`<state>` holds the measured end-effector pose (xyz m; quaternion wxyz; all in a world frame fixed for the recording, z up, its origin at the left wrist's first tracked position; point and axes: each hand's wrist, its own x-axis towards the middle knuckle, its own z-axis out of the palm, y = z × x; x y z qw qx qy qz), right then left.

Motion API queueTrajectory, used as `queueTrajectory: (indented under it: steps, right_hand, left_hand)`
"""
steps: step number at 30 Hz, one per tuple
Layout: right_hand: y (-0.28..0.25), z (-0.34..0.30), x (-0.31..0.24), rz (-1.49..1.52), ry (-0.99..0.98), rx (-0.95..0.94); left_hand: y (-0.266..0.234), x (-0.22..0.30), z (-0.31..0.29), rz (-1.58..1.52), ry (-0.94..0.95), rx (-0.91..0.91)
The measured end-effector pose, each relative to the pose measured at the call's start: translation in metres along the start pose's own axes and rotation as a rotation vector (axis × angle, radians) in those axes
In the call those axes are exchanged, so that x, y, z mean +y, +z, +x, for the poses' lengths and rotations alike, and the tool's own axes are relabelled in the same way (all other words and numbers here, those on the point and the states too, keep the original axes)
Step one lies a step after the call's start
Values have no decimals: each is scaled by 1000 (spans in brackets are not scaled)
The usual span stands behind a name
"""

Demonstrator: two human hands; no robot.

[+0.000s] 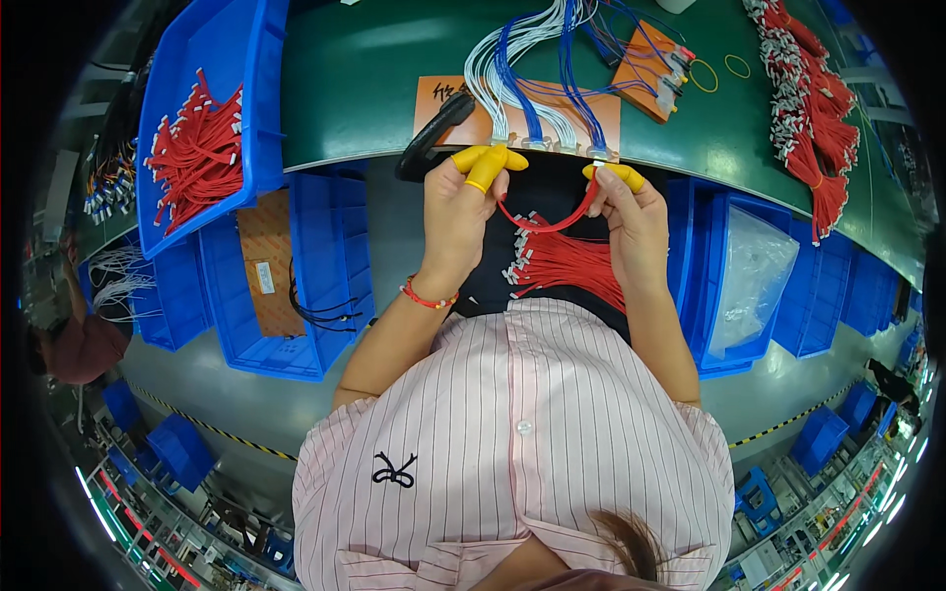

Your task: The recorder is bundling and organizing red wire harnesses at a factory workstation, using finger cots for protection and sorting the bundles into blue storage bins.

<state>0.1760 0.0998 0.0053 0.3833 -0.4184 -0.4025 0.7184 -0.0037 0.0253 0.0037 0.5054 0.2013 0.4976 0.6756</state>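
Note:
A short red cable [548, 228] hangs in a curve between my two hands, near the table's front edge. My left hand [461, 202], with yellow finger cots, is closed on its left end. My right hand [631, 209], also with yellow finger cots, pinches the other end, where a small white connector [598, 165] shows. Just beyond my fingers, white wires [485, 84] and blue wires [569, 59] run to connectors [564, 146] along the table edge, over an orange card [440, 91]. A bundle of similar red cables [564, 264] lies on my lap.
A blue bin [264, 123] holding loose red cables [200, 153] stands at the left. A black curved handle-like object [434, 135] sits by the table edge. Bundled red cables [818, 123] lie on the green table [365, 49] at the right. Blue crates [305, 345] stand below.

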Motion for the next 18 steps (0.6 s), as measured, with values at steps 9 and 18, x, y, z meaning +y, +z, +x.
queueTrajectory:
  steps: [9,18]
  right_hand:
    - [2,2,0,-47,-32,80]
    - [2,3,-1,-2,-29,77]
  left_hand:
    - [-7,2,0,29,-29,-74]
    - [-9,0,1,43,-19,-81]
